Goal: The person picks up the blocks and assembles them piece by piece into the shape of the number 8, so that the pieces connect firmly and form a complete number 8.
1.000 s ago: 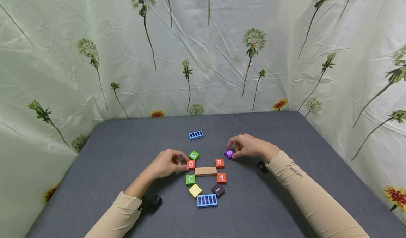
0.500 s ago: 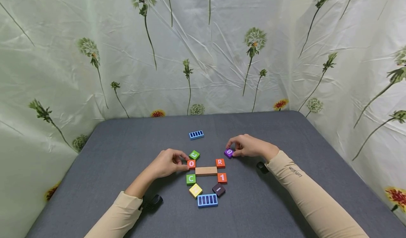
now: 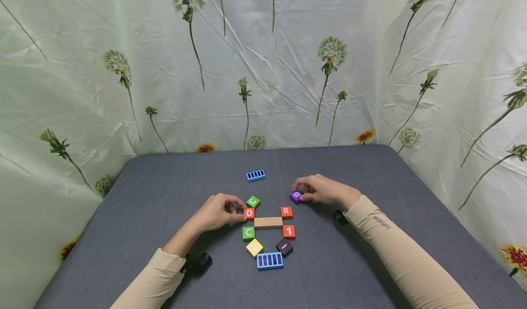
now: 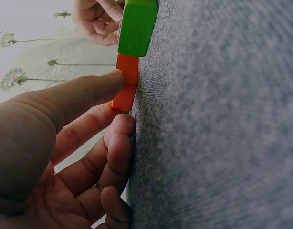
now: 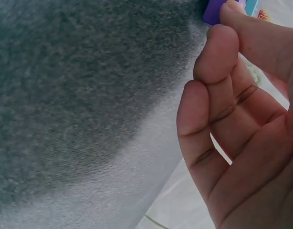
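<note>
My left hand (image 3: 217,212) pinches the orange block with an O (image 3: 249,214) between thumb and forefinger. In the left wrist view the thumb lies along the side of this orange block (image 4: 125,86), low on the cloth. Right behind it is a green block with a 3 (image 3: 253,202). Over on the right, my right hand (image 3: 323,190) pinches a purple block with an 8 (image 3: 295,197), turned at an angle. Only a corner of that purple block (image 5: 213,12) shows past the thumb in the right wrist view.
A plain wooden bar (image 3: 268,222) spans the middle. Around it lie an orange R block (image 3: 286,212), an orange 1 block (image 3: 289,231), a green C block (image 3: 248,233), a yellow block (image 3: 254,248) and a dark block (image 3: 284,247). Blue slotted pieces lie in front (image 3: 270,261) and behind (image 3: 255,176).
My right hand has shifted the purple block slightly left and away from me, toward the green 3 block's side. The left hand stays on the orange O block.
</note>
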Demonstrator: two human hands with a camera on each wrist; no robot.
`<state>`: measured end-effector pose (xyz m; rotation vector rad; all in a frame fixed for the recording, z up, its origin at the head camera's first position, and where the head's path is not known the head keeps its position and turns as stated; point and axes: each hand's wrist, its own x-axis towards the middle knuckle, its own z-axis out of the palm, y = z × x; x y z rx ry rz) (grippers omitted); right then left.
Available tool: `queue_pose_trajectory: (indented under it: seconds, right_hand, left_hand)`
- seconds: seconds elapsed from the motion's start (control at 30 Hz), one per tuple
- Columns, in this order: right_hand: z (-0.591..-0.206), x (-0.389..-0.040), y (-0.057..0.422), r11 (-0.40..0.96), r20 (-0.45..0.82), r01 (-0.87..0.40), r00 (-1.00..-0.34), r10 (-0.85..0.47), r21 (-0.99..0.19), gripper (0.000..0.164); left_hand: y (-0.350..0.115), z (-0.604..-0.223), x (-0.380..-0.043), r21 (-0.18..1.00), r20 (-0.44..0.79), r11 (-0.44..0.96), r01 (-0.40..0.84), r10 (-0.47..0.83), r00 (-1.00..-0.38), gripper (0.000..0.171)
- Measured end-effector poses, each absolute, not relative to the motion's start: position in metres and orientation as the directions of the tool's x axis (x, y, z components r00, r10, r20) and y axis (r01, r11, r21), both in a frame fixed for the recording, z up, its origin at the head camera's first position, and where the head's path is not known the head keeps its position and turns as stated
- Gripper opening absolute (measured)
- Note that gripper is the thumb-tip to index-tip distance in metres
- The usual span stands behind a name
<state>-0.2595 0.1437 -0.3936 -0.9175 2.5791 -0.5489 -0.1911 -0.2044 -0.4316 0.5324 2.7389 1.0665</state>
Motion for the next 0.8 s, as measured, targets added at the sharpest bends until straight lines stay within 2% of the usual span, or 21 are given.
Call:
queue_pose_trajectory:
  seconds: [0.8]
  right_hand:
    - [-0.393, -0.267, 0.096, 0.669, -0.204, -0.599, -0.659, -0.724, -0.440, 0.025]
  left_hand:
    - [-0.204, -0.433, -0.192, 0.693, -0.035, 0.679, 0.241, 0.366, -0.930, 0.022]
